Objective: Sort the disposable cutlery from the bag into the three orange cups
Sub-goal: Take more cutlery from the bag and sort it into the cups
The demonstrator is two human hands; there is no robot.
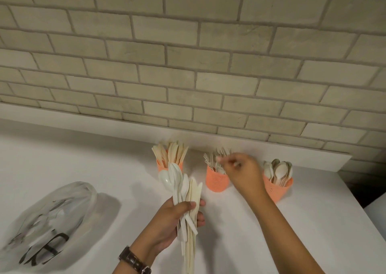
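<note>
The left hand curls its grip round a bundle of spoons and knives above the desk, while beyond it the right hand, its grip too blurred to read, hovers at the fork cup, so fork-sorting seems in hand and the next move calls for a pick from the bundle.

Black print on the bag is illegible.
</note>
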